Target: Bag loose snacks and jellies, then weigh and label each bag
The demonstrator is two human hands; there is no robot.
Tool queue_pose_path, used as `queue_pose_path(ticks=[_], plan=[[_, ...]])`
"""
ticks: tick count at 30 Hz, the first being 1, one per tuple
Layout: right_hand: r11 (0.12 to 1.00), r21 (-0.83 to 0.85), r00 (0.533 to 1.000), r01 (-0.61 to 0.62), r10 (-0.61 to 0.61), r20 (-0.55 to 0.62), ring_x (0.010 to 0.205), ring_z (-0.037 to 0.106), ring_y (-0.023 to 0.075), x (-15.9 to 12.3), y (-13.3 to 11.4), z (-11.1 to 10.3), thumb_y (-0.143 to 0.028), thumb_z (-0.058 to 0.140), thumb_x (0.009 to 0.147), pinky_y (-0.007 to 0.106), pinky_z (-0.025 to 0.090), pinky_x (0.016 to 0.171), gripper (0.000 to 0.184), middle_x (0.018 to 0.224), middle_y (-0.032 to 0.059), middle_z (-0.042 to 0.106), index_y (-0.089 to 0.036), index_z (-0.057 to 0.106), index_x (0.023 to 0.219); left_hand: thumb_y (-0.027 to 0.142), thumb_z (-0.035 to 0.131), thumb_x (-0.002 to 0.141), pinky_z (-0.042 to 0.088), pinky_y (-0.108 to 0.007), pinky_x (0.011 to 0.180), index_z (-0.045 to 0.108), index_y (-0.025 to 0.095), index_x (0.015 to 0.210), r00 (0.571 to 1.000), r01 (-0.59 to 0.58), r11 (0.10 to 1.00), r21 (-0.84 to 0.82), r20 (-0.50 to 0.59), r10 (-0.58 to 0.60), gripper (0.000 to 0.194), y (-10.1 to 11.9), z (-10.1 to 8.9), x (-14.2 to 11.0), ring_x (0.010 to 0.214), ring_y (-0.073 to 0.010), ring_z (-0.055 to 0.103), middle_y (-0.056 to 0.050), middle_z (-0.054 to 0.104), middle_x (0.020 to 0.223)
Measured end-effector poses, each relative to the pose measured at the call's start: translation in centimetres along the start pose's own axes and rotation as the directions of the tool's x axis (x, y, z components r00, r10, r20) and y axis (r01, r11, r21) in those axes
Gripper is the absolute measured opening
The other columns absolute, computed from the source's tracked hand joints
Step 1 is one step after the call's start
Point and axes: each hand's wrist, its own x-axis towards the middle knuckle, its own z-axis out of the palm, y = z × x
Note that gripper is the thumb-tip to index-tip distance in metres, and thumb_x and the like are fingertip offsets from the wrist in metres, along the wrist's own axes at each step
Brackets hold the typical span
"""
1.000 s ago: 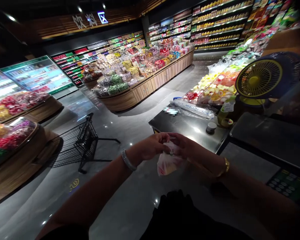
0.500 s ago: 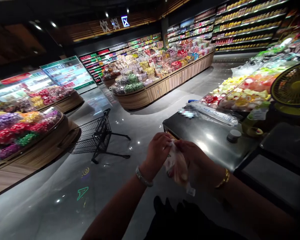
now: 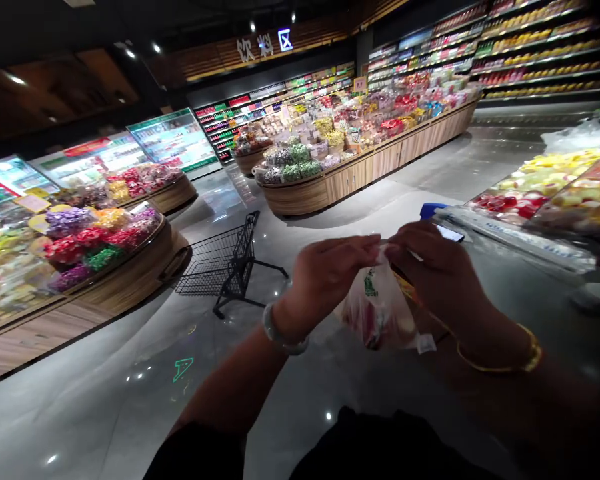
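A thin, see-through plastic bag (image 3: 380, 307) with a green print hangs upright in front of me. Pale and dark red contents show through it, but I cannot make out their kind. My left hand (image 3: 330, 270), with a bracelet at the wrist, pinches the gathered top of the bag. On the other side of the same top, my right hand (image 3: 437, 267) is closed with its fingertips nearly touching the left ones. A gold bangle sits on the right wrist. A small white tag sticks out at the bag's lower right corner.
A dark metal counter (image 3: 520, 287) stands at the right, with a phone (image 3: 450, 233) and a long plastic-wrapped roll (image 3: 520, 237) on it. Packed fruit (image 3: 510, 200) lies beyond. A black shopping cart (image 3: 220, 263) stands left, near candy displays (image 3: 105, 243).
Both hands have risen with the bag, which hangs lower and wider beneath them. The view has turned left, so the cart and displays sit further right.
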Motion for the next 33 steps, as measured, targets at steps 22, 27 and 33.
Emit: queue_pose_path(ticks=[22,27,33], plan=[[0.991,0.102,0.792,-0.087,0.007,0.61,0.074,0.057,0.0169,7.3,3.3,33.9,-0.036,0.053,0.094,0.028,0.042,0.072,0.034,0.065,-0.0005,0.062,-0.021,0.063,0.065,0.023,0.067,0.08,0.038,-0.023,0.056,0.049,0.021,0.071,0.389,0.815,0.403,-0.417,-0.122,-0.913,0.02,-15.9,-17.2,-16.9,0.057,-0.0105,0.05,0.003,0.063,0.065],[0.964,-0.26,0.679,0.055,0.154,0.718,0.095,0.067,0.0214,9.9,10.7,47.9,-0.041,0.038,0.103,0.032,0.048,0.085,0.04,0.1,0.0086,0.076,-0.019,0.072,0.102,0.024,0.067,0.079,0.036,-0.022,0.056,0.053,0.02,0.068,0.224,0.849,0.333,-0.41,-0.291,-0.93,0.019,-20.1,-21.2,-21.0,0.058,-0.0106,0.048,0.001,0.061,0.064],[0.94,-0.281,0.551,0.196,0.131,0.824,0.148,0.035,0.0318,12.7,18.0,65.6,-0.027,0.06,0.092,0.05,0.019,0.123,0.054,0.156,0.0197,0.046,-0.012,0.052,0.144,0.035,0.072,0.08,0.027,-0.02,0.05,0.049,0.02,0.069,-0.037,0.798,0.171,-0.578,-0.33,-0.943,0.03,-23.4,-28.0,-23.0,0.052,-0.0078,0.039,0.004,0.057,0.061]])
